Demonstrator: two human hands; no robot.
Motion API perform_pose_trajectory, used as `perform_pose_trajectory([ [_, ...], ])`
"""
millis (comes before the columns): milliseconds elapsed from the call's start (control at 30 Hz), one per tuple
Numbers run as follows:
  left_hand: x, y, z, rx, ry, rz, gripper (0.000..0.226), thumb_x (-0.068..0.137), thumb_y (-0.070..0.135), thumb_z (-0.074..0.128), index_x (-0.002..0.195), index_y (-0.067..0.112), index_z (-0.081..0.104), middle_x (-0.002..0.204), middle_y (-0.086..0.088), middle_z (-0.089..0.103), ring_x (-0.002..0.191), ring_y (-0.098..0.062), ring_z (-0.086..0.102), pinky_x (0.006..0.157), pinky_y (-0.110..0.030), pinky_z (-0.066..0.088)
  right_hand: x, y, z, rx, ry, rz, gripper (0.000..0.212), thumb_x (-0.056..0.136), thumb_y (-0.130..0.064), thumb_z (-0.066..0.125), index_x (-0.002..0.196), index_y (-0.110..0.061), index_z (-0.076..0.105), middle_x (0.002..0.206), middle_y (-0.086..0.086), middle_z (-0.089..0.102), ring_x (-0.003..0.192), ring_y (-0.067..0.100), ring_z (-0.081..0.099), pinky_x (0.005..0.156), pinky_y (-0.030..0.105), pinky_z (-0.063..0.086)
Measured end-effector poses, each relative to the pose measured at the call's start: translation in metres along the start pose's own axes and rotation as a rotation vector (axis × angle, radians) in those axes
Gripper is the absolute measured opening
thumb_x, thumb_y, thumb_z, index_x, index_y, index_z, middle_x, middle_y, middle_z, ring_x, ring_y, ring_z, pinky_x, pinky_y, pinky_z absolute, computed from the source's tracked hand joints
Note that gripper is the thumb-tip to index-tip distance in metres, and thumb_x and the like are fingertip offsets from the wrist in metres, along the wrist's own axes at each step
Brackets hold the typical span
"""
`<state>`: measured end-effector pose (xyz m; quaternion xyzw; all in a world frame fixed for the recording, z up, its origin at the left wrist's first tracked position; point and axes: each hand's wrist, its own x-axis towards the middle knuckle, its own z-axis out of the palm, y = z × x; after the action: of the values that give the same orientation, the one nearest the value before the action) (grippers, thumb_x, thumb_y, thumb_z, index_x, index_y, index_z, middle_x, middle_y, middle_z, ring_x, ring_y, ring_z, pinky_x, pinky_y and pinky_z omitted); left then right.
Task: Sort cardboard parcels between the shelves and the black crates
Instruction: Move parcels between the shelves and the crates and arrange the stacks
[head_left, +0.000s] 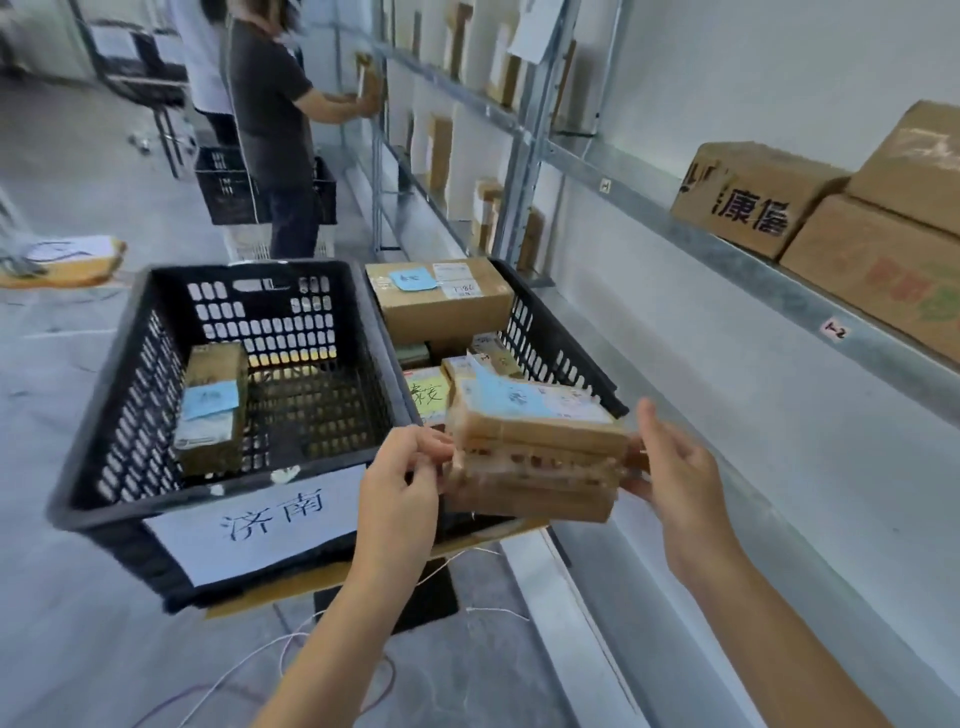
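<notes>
A flat cardboard parcel (535, 447) with a blue sticker on top is held between both hands above the near edge of the right black crate (550, 332). My left hand (405, 478) pinches its left end. My right hand (670, 467) grips its right end. The right crate holds a larger brown box (441, 296) and several small parcels. The left black crate (135, 374), with a white paper label on its front, holds one upright parcel (213, 405) with a blue sticker.
A metal shelf (727, 249) along the right wall carries large cardboard boxes (753, 197); further shelves hold upright parcels. A person (275, 114) stands ahead at the shelves beside another black crate (228, 187). A flat parcel (67, 260) lies on the floor at left. White cords trail on the floor.
</notes>
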<state>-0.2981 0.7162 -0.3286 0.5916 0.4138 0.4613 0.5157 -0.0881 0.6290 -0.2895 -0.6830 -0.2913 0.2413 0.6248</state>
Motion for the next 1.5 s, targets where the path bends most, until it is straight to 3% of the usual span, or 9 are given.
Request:
perform_pose_trajectory([
  [100, -0.004, 0.002, -0.017, 0.020, 0.054, 0.043, 0.035, 0.097, -0.005, 0.047, 0.076, 0.018, 0.063, 0.099, 0.015, 0.064, 0.103, -0.011, 0.062, 0.085, -0.044, 0.058, 0.002, 0.001, 0.021, -0.123, -0.103, -0.046, 0.039, 0.087, -0.045, 0.069, 0.072, -0.012, 0.055, 0.076, -0.003, 0.075, 0.077, 0.008, 0.073, 0.057, 0.026, 0.057],
  [300, -0.001, 0.006, -0.057, -0.051, 0.204, 0.065, 0.028, 0.097, -0.001, 0.051, 0.086, 0.016, 0.069, 0.111, 0.011, 0.062, 0.106, -0.003, 0.059, 0.073, -0.013, 0.051, -0.011, 0.001, 0.072, -0.046, -0.282, -0.061, 0.057, 0.061, -0.053, 0.082, 0.104, -0.022, 0.061, 0.092, -0.014, 0.073, 0.087, 0.005, 0.072, 0.061, 0.015, 0.054],
  [467, 0.004, 0.002, -0.084, -0.053, 0.285, 0.054, 0.027, 0.103, 0.025, 0.050, 0.123, 0.034, 0.066, 0.129, 0.026, 0.053, 0.122, 0.009, 0.048, 0.095, -0.022, 0.050, -0.017, -0.004, 0.110, -0.024, -0.360, -0.114, 0.060, 0.069, -0.044, 0.082, 0.123, -0.030, 0.062, 0.106, -0.011, 0.073, 0.098, 0.006, 0.071, 0.071, 0.022, 0.059],
  [567, 0.012, 0.005, -0.100, -0.146, 0.218, -0.066, 0.022, 0.099, 0.051, 0.050, 0.102, 0.047, 0.071, 0.125, 0.015, 0.061, 0.118, -0.002, 0.056, 0.099, -0.030, 0.048, -0.014, -0.006, 0.128, -0.064, -0.369, -0.172, 0.059, 0.075, -0.041, 0.081, 0.129, -0.028, 0.062, 0.126, -0.004, 0.061, 0.105, 0.006, 0.068, 0.081, 0.027, 0.060],
  [633, 0.019, 0.006, -0.114, -0.244, 0.164, -0.143, 0.039, 0.084, 0.071, 0.051, 0.087, 0.036, 0.070, 0.108, -0.004, 0.072, 0.105, -0.022, 0.067, 0.092, -0.038, 0.053, -0.012, -0.008, 0.141, -0.083, -0.374, -0.205, 0.061, 0.074, -0.041, 0.081, 0.131, -0.030, 0.061, 0.127, -0.007, 0.055, 0.106, 0.003, 0.066, 0.085, 0.029, 0.060],
  [733, 0.033, 0.004, -0.136, -0.321, 0.148, -0.237, 0.082, 0.067, 0.081, 0.061, 0.105, 0.009, 0.067, 0.107, -0.018, 0.072, 0.107, -0.036, 0.067, 0.101, -0.055, 0.050, -0.008, -0.015, 0.162, -0.128, -0.424, -0.270, 0.061, 0.072, -0.046, 0.078, 0.129, -0.038, 0.059, 0.126, -0.012, 0.051, 0.111, 0.001, 0.062, 0.085, 0.027, 0.059],
  [833, 0.047, -0.001, -0.155, -0.362, 0.146, -0.280, 0.090, 0.060, 0.078, 0.071, 0.122, 0.013, 0.064, 0.110, -0.008, 0.075, 0.105, -0.025, 0.071, 0.097, -0.048, 0.054, -0.002, -0.021, 0.183, -0.183, -0.465, -0.351, 0.063, 0.071, -0.049, 0.076, 0.130, -0.040, 0.057, 0.128, -0.009, 0.048, 0.114, -0.005, 0.056, 0.083, 0.014, 0.054],
  [1233, 0.078, -0.028, -0.196, -0.458, 0.109, -0.291, 0.073, 0.062, 0.053, 0.080, 0.128, 0.030, 0.059, 0.106, -0.009, 0.076, 0.098, -0.026, 0.074, 0.078, -0.036, 0.061, 0.023, -0.025, 0.239, -0.223, -0.522, -0.386, 0.066, 0.074, -0.052, 0.076, 0.135, -0.038, 0.056, 0.122, -0.014, 0.053, 0.118, 0.008, 0.058, 0.093, 0.040, 0.056],
  [1500, 0.116, -0.038, -0.183, -0.501, 0.250, -0.291, 0.035, 0.090, 0.030, 0.070, 0.122, 0.023, 0.056, 0.099, -0.010, 0.077, 0.096, -0.028, 0.074, 0.074, -0.034, 0.061, 0.042, -0.018, 0.275, -0.211, -0.428, -0.149, 0.095, 0.064, -0.071, 0.073, 0.147, -0.042, 0.036, 0.136, -0.016, 0.045, 0.125, 0.000, 0.046, 0.098, 0.023, 0.042],
])
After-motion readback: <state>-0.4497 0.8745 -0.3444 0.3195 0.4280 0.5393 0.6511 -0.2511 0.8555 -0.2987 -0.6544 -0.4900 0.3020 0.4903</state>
